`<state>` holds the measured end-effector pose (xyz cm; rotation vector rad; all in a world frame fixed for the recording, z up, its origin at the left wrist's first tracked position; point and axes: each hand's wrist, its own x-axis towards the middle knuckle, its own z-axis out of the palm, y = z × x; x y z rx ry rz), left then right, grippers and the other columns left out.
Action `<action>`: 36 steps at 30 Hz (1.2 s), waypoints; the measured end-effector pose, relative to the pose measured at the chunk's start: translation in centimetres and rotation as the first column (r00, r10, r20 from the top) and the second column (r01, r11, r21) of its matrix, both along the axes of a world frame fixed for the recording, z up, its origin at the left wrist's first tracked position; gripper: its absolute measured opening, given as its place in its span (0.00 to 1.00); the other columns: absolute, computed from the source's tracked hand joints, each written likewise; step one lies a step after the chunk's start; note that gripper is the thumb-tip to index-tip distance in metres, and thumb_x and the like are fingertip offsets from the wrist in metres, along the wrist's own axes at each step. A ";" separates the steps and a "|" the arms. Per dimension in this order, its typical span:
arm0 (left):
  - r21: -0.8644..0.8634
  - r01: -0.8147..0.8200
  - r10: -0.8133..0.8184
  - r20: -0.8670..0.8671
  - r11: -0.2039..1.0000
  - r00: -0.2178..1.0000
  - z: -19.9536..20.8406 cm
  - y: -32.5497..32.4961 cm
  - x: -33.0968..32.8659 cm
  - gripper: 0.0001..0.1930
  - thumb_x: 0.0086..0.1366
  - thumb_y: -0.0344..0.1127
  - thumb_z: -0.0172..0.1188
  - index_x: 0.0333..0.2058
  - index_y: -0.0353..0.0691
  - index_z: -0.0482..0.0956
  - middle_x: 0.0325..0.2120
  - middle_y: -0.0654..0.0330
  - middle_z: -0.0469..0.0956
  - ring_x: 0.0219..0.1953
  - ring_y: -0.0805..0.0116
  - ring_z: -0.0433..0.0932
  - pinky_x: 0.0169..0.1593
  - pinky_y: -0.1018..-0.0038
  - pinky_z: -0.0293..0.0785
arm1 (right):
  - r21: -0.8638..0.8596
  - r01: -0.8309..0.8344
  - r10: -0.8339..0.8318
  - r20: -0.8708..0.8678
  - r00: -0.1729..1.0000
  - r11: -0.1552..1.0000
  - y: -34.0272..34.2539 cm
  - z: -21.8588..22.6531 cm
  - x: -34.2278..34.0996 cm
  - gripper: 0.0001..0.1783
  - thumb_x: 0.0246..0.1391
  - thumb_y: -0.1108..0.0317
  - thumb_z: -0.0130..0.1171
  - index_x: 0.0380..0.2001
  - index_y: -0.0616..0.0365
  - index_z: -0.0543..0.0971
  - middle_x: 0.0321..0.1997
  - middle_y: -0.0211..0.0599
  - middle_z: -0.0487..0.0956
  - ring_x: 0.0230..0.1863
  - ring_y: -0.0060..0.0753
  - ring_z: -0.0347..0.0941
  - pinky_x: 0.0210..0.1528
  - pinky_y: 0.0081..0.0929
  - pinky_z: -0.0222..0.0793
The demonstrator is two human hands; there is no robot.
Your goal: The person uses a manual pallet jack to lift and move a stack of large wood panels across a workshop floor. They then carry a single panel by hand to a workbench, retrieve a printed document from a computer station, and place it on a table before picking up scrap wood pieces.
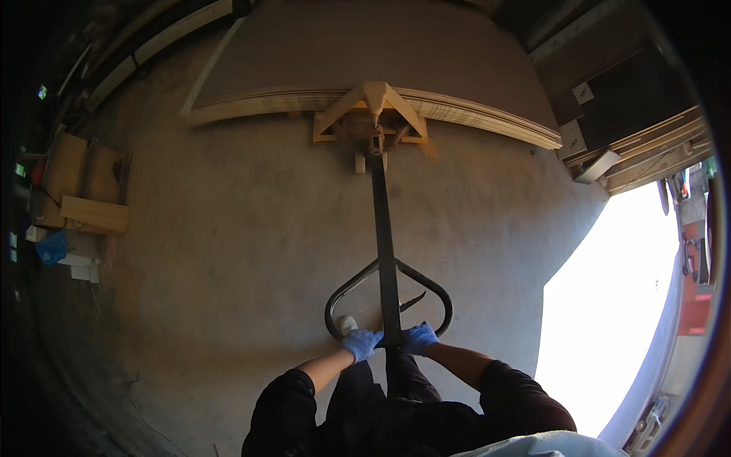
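Note:
In blue gloves, my left hand (362, 345) and my right hand (419, 338) are closed round the near bar of a black loop handle, one on each side of its shaft. The handle (386, 251) belongs to a yellow pallet jack (373, 103) straight ahead. A small black lever (413, 302) sits inside the loop, to the right of the shaft. Beyond the jack's frame lies a wide stack of brown sheet boards (365, 46) with pale layered edges. The jack's forks are hidden beneath the boards.
More stacked boards (640, 99) stand at the far right, beside a brightly sunlit opening (609, 297). Along the left are a wooden crate-like piece (95, 215) and a blue bag-like item (52, 247). Grey concrete floor (228, 251) lies between, and my light shoe (347, 324) shows near the handle.

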<state>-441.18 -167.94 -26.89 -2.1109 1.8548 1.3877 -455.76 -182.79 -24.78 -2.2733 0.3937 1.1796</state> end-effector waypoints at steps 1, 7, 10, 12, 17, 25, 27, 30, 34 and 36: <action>-0.034 0.024 -0.023 0.026 0.999 0.999 2.2 -1.5 1.3 0.19 0.57 0.49 0.55 0.42 0.43 0.71 0.33 0.52 0.79 0.36 0.50 0.78 0.41 0.56 0.73 | 0.012 0.008 -0.008 -0.007 1.000 1.000 -1.4 1.7 1.1 0.25 0.48 0.44 0.50 0.39 0.50 0.79 0.34 0.39 0.82 0.38 0.42 0.78 0.49 0.43 0.61; -0.196 0.043 -0.028 0.080 0.980 0.996 16.7 -7.6 5.7 0.18 0.57 0.51 0.55 0.38 0.43 0.74 0.31 0.54 0.79 0.33 0.53 0.78 0.37 0.59 0.73 | -0.180 -0.063 0.109 0.256 0.960 0.982 -8.0 13.5 4.6 0.25 0.46 0.39 0.51 0.28 0.50 0.79 0.25 0.38 0.81 0.30 0.38 0.78 0.40 0.37 0.61; -0.256 0.054 -0.040 0.058 0.965 0.997 15.8 -7.1 6.2 0.18 0.57 0.50 0.56 0.36 0.42 0.74 0.29 0.55 0.79 0.32 0.54 0.78 0.37 0.59 0.73 | -0.184 -0.053 0.108 0.300 0.948 0.981 -7.8 13.2 5.0 0.25 0.45 0.38 0.52 0.25 0.50 0.78 0.22 0.38 0.79 0.28 0.38 0.77 0.37 0.36 0.61; -0.283 0.134 -0.106 0.113 0.950 0.988 12.9 -5.0 4.7 0.17 0.57 0.50 0.56 0.35 0.42 0.73 0.27 0.56 0.78 0.31 0.56 0.79 0.35 0.60 0.72 | -0.180 -0.046 0.103 0.320 0.942 0.983 -5.6 10.3 2.7 0.24 0.44 0.38 0.52 0.24 0.49 0.78 0.20 0.37 0.79 0.28 0.38 0.77 0.36 0.36 0.60; -0.097 0.126 -0.118 0.085 0.987 0.989 0.8 0.6 -0.6 0.21 0.59 0.48 0.54 0.46 0.42 0.72 0.35 0.55 0.78 0.36 0.56 0.79 0.39 0.59 0.73 | -0.120 -0.052 0.079 0.235 0.969 0.991 0.3 -1.2 -1.3 0.22 0.45 0.41 0.53 0.29 0.49 0.78 0.27 0.35 0.80 0.33 0.37 0.77 0.37 0.39 0.60; 0.015 0.021 -0.023 0.123 1.000 0.992 8.8 -3.3 1.6 0.20 0.59 0.52 0.54 0.46 0.47 0.73 0.35 0.55 0.80 0.38 0.54 0.79 0.39 0.57 0.74 | -0.088 0.024 -0.008 0.179 0.984 0.996 -2.7 3.8 0.9 0.27 0.45 0.36 0.49 0.38 0.43 0.80 0.36 0.40 0.81 0.39 0.42 0.78 0.44 0.39 0.64; -0.065 -0.010 0.016 0.091 0.998 0.996 11.9 -5.1 3.0 0.20 0.58 0.53 0.54 0.43 0.45 0.75 0.34 0.54 0.80 0.36 0.52 0.79 0.38 0.57 0.74 | -0.098 0.017 0.003 0.203 0.979 0.995 -5.3 8.7 2.6 0.24 0.47 0.40 0.49 0.34 0.45 0.80 0.34 0.40 0.81 0.38 0.43 0.78 0.44 0.40 0.64; -0.155 0.038 -0.022 0.103 0.987 0.994 17.5 -8.3 5.6 0.20 0.56 0.52 0.56 0.40 0.43 0.76 0.32 0.53 0.80 0.34 0.51 0.79 0.36 0.58 0.74 | -0.193 -0.029 0.088 0.304 0.949 0.981 -8.0 13.9 4.6 0.20 0.46 0.42 0.52 0.34 0.41 0.81 0.26 0.36 0.81 0.29 0.43 0.78 0.39 0.41 0.65; -0.159 0.078 -0.062 0.098 0.984 0.993 16.6 -7.5 5.4 0.19 0.56 0.51 0.56 0.40 0.43 0.75 0.29 0.53 0.80 0.32 0.51 0.79 0.36 0.58 0.74 | -0.140 -0.075 0.107 0.242 0.964 0.987 -7.6 13.4 4.7 0.22 0.48 0.43 0.50 0.32 0.48 0.79 0.28 0.38 0.81 0.33 0.40 0.78 0.40 0.39 0.62; -0.190 0.082 -0.061 0.112 0.978 0.992 14.1 -5.6 4.1 0.17 0.57 0.50 0.56 0.37 0.44 0.74 0.27 0.53 0.79 0.31 0.52 0.79 0.36 0.57 0.74 | -0.163 -0.065 0.102 0.228 0.968 0.984 -5.4 9.9 3.0 0.22 0.47 0.43 0.51 0.30 0.49 0.79 0.28 0.38 0.81 0.32 0.39 0.78 0.39 0.39 0.61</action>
